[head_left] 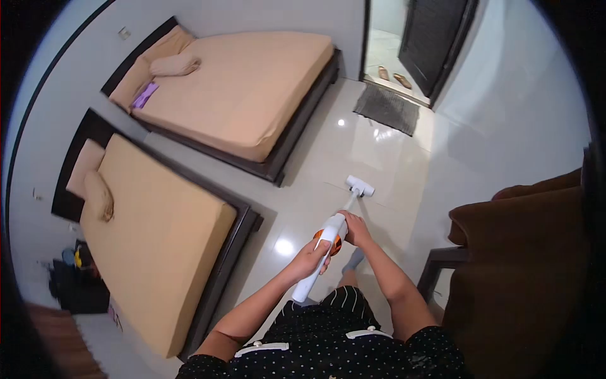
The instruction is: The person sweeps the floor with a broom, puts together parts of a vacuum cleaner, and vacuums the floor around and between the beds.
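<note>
A white stick vacuum cleaner [329, 231] with an orange and black round part slants away from my body, in the middle of the view. My left hand [309, 258] is wrapped round its handle near the rear end. Further forward, my right hand [355, 228] is closed round the body just ahead of the orange part. Some of its fingers are hidden behind the vacuum. The white floor head [360, 186] rests on the shiny tiled floor [328, 163] at the far end of the tube.
Two beds with peach sheets, the far bed [233, 82] and the near bed [158, 234], stand on the left. A grey doormat [387, 109] lies before the open door [435, 41], with sandals [402, 81] beyond the sill. Brown-covered furniture [517, 271] is at the right.
</note>
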A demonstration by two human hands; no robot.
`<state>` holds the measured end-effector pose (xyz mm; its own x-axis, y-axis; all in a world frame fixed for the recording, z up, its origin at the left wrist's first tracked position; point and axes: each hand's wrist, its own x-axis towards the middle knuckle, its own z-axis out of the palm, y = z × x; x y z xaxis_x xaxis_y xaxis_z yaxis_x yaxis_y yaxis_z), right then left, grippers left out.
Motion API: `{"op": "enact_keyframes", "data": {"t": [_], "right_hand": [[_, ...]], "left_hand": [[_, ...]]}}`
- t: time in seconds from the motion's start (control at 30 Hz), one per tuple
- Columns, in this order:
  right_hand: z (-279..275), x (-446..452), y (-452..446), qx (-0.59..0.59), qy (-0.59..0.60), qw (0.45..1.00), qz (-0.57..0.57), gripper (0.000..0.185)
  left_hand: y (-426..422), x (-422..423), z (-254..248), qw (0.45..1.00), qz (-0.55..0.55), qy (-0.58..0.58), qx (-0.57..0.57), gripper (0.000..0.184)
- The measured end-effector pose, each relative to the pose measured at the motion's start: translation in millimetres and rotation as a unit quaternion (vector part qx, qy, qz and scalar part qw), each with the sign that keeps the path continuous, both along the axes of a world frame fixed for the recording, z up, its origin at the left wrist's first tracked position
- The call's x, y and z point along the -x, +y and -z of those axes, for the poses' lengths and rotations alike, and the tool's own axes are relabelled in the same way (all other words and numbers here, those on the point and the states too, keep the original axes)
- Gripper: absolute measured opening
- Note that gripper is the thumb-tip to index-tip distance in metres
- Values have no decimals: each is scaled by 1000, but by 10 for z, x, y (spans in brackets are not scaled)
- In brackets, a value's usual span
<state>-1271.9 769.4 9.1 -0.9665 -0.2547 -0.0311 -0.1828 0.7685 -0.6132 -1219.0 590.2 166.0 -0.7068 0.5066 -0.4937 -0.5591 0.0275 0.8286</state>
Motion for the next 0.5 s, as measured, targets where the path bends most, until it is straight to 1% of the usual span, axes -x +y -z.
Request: {"op": "enact_keyframes", "data": {"t": [0.07,0.17,0.27,0.33,0.4,0.47,0.5], "right_hand": [[-18,-134,-398,5,-10,1000,-18,58],[-140,-577,-1299,9,-2,998,-69,60],[-78,-963,-2134,0,-11,993,-121,63],[-60,-1080,-2360,5,-9,989,-145,63],[-99,-1109,-2484,11,-12,983,-181,62],[-95,-1181,-2659,18,-2,979,-204,68],[-103,-1218,-2730,14,-21,974,-224,68]], "left_hand": [[-379,-264,-36,1000,-24,-7,3,34],[-1216,-895,-122,997,-75,5,1,34],[-1915,-1468,-192,992,-129,13,8,33],[-2065,-1676,-200,986,-167,1,25,32],[-2106,-1808,-206,980,-198,0,19,31],[-2169,-1938,-280,972,-236,-12,16,30],[-2217,-2003,-336,969,-245,-12,14,30]]}}
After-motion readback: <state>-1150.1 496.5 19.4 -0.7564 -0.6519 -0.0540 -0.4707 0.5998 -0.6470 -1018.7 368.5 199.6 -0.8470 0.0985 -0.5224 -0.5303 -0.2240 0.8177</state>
